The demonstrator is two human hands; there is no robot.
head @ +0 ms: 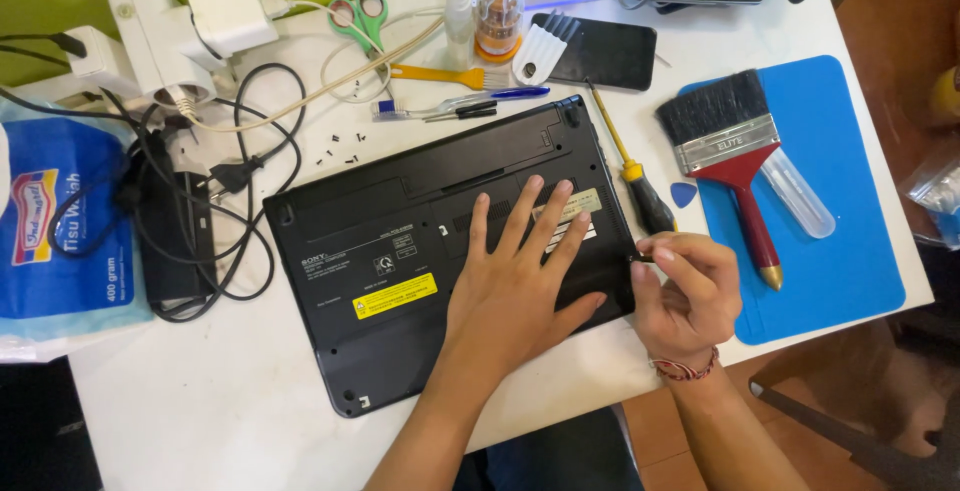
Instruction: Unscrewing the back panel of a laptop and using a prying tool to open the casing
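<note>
The black laptop (440, 241) lies bottom-up mid-table. I have my left hand (520, 281) spread flat on its base, gripping nothing, apparently to pin it down. My right hand (685, 296) pinches something small and dark at the laptop's right edge; I cannot tell what. Just beyond that edge lies a yellow-shafted screwdriver (630, 166), farther out a paintbrush (735, 166) on the blue mat (850, 251).

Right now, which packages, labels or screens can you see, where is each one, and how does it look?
Tissue pack: far left table edge, soft, blue and white.
Yellow label: laptop underside, left of left hand, rectangular.
Pale striped label: laptop underside, under left hand's fingers.
Phone screen: top centre, dark, unlit.
</note>
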